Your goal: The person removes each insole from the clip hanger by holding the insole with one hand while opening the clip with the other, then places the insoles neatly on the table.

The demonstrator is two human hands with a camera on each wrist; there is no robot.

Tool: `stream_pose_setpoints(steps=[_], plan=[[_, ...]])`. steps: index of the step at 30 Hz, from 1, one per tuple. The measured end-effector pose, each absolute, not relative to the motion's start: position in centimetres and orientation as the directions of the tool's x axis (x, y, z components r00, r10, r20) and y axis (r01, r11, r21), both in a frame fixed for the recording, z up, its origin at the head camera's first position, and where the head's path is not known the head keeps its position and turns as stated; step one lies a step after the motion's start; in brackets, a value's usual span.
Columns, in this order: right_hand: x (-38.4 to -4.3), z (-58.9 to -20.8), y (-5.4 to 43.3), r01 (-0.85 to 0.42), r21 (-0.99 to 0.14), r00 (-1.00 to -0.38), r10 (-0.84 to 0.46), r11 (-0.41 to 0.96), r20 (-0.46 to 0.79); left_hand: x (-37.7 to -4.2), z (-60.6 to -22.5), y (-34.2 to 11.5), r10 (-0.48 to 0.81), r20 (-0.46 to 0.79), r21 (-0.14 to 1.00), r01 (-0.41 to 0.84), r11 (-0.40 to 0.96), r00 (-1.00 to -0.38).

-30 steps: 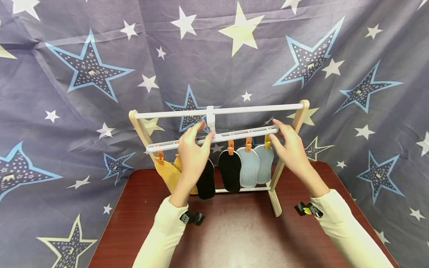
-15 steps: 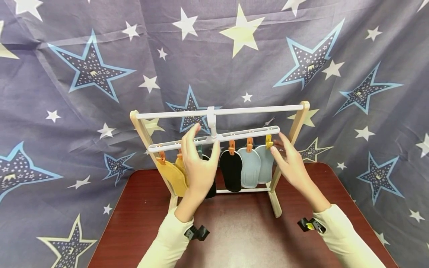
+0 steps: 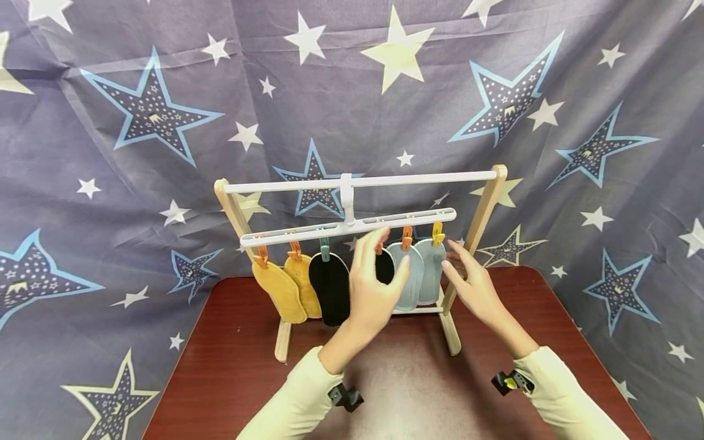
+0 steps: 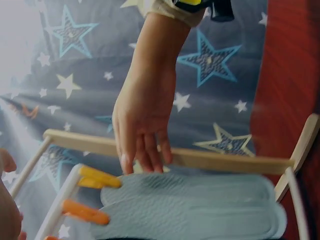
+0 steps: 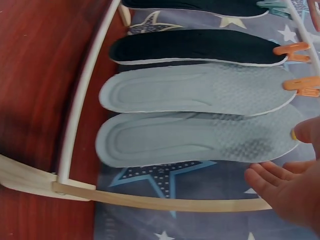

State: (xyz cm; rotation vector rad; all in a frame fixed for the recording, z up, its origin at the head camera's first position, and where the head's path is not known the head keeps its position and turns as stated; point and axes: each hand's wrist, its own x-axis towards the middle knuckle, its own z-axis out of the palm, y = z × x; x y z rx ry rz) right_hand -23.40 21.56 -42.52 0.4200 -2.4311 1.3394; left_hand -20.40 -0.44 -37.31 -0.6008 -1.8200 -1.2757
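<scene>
Left hand (image 3: pixel 374 287) spread into a loose C with thumb well apart from fingers, gripping nothing visible, below and in front of the white hanger (image 3: pixel 297 234), right of its middle. Right hand (image 3: pixel 477 287) loosely spread too, with nothing seen in its grasp, below the hanger's right end, near the yellow clip (image 3: pixel 437 234) and 1 of 2 gray insoles (image 3: pixel 431 275). Cannot tell touching from mere nearness there. Hung by its hook (image 3: pixel 347 198) over the white rail (image 3: pixel 429 179) of the rack (image 3: pixel 230 211), slightly slanted, with 6 clips along its underside: 4 orange clips (image 3: pixel 407 238), 1 green clip (image 3: pixel 324 249) and the yellow clip. Dangling from the hanger's left end, 2 yellow insoles (image 3: pixel 280 293), overlapping; around its middle, 2 black insoles (image 3: pixel 329 293) (1 partly hidden behind the left hand); toward its right end, the gray pair, also overlapping. Below the hanger, a red-brown table (image 3: pixel 220 366) under the rack's wooden feet; behind the hanger, a gray cloth (image 3: pixel 192 79) printed with stars.
</scene>
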Motion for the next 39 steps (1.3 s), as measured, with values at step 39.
stream_pose_setpoints(steps=[39], plan=[[-24.2, -46.4, 22.0, -0.362, -0.826, -0.924, -0.051, 0.432, 0.378, -23.1, -36.2, 5.9, 0.096, 0.262, 0.954, 0.272, 0.123, -0.96]])
